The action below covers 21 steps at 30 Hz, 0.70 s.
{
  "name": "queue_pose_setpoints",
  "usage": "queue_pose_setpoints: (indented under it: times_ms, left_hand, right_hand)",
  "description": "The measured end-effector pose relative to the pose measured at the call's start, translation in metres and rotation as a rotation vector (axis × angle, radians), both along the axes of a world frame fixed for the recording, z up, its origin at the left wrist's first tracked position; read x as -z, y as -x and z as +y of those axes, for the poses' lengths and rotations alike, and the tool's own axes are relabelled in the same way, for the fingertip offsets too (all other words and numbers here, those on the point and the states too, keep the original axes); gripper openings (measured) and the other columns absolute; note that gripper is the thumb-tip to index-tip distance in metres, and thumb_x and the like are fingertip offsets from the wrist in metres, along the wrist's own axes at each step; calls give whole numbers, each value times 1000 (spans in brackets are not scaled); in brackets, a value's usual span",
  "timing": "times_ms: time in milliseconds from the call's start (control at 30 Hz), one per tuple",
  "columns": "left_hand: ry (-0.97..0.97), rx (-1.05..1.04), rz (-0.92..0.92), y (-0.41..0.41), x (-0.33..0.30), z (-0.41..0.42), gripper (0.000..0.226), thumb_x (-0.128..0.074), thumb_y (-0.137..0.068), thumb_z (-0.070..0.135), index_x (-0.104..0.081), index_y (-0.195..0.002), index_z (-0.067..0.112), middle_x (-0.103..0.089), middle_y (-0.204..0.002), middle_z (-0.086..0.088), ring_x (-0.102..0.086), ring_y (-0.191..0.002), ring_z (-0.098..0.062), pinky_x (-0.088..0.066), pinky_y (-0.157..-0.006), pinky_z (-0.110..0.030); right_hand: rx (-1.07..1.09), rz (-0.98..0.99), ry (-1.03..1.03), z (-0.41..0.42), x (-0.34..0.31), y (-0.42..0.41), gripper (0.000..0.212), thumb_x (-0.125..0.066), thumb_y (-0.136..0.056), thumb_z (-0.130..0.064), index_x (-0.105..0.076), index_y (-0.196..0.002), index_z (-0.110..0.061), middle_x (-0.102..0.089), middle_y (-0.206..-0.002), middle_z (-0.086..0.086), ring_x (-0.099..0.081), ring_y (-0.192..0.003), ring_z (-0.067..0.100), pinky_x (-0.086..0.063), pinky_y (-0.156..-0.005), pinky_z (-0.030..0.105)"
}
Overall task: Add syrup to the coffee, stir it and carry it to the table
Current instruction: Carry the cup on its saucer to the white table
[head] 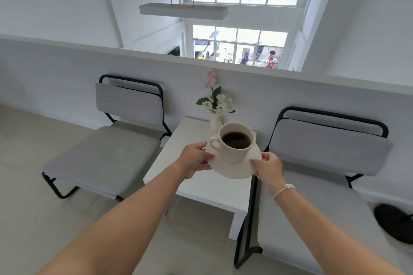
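Carrying coffee, last step, not set down yet.
My left hand [196, 159] and right hand [269, 166] each pinch the saucer [234, 169] rim, holding it above the white table [192, 185]; the cup [234, 143] sits upright on it, dark coffee near full, no spoon visible. Syrup and stirring probably done.

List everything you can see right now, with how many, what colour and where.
cup: one, cream, dark coffee inside, on the saucer
saucer: one, cream, held over the table
table: one, white, between the chairs
vase: one, white, pink and white flowers, table's far end
chairs: two, grey cushions, black frames, either side
hanging lamps: two, white, overhead
bracelet: one, white, right wrist
left hand: fingers grip saucer's left edge
right hand: fingers grip saucer's right edge
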State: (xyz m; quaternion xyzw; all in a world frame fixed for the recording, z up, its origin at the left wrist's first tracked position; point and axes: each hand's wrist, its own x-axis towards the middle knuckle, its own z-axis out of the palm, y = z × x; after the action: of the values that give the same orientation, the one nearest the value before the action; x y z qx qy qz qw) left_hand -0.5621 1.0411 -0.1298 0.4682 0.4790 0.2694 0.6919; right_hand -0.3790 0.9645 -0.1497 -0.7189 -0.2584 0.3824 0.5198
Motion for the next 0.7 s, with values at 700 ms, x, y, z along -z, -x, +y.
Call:
queue_pose_setpoints:
  times_ms: [700]
  left_hand:
    - [109,210,115,31,121,221,51,-53,-88,-7,-55,-133,16,-65,-112,-9,-61,-103,-26,-58,-79,-34]
  right_hand:
    - [189,60,184,179,112,53,29,-53,-82,1,-54,-110,-5,-61,-96,14,-50,-62,19,-43,-51,27]
